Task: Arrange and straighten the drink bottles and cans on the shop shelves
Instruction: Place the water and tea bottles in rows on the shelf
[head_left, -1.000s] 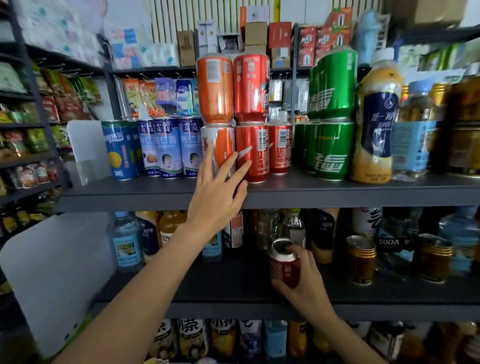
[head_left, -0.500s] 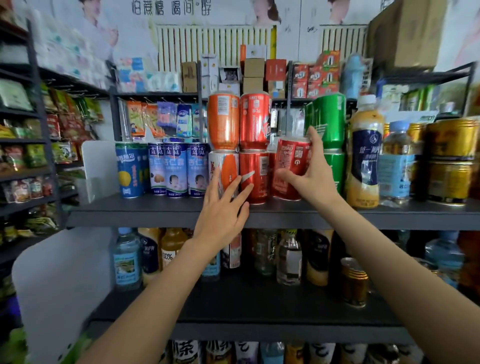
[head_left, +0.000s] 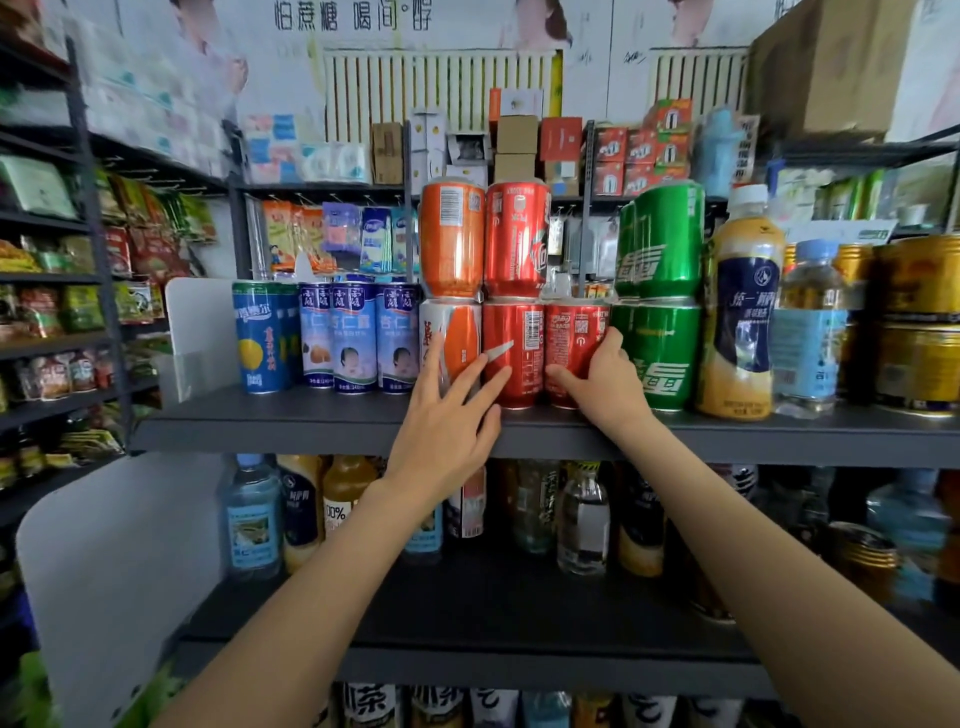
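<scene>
On the upper shelf (head_left: 322, 422), the right hand (head_left: 597, 384) grips a red can (head_left: 574, 348) between its neighbours; the left hand (head_left: 447, 415), fingers spread, steadies the stack. Seating it flush, upright, seems wisest.

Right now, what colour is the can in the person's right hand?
Red, with white print and a code; the can shows best in the head view, gripped by the right hand.

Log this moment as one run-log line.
right hand: grips red can on shelf | left hand: open, fingers against orange-white can
</scene>
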